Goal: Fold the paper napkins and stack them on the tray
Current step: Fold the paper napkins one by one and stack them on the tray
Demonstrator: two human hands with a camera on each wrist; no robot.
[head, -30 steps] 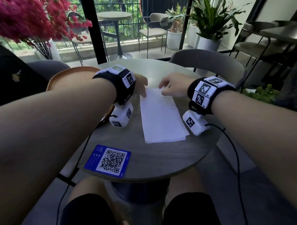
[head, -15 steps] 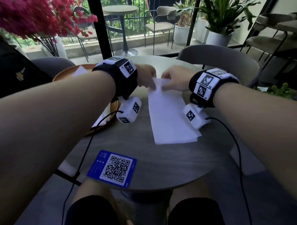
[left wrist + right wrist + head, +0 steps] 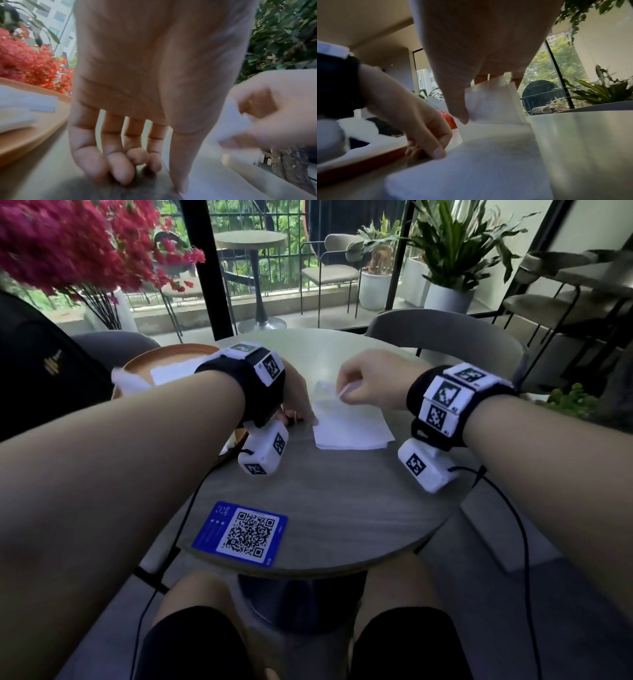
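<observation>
A white paper napkin [image 3: 352, 428] lies on the round grey table [image 3: 342, 508]. My right hand [image 3: 344, 393] pinches its far end between thumb and fingers and holds that flap [image 3: 491, 101] lifted over the rest of the sheet. My left hand [image 3: 301, 416] sits at the napkin's left edge, thumb tip pressing the paper [image 3: 180, 188], the other fingers [image 3: 120, 169] loosely curled with tips on the table. An orange tray [image 3: 144, 361] at the left holds several white napkins [image 3: 171, 371], partly hidden by my left forearm.
A blue QR card [image 3: 243, 532] lies near the table's front edge. A grey chair [image 3: 445, 337] stands behind the table, another at the far left. Pink flowers [image 3: 68, 244] rise beyond the tray. Cables hang from both wrist cameras.
Both hands were at the napkin's far end. The right hand has since lifted that end and brought it toward me, shortening the sheet, while the left hand slid down to the left edge.
</observation>
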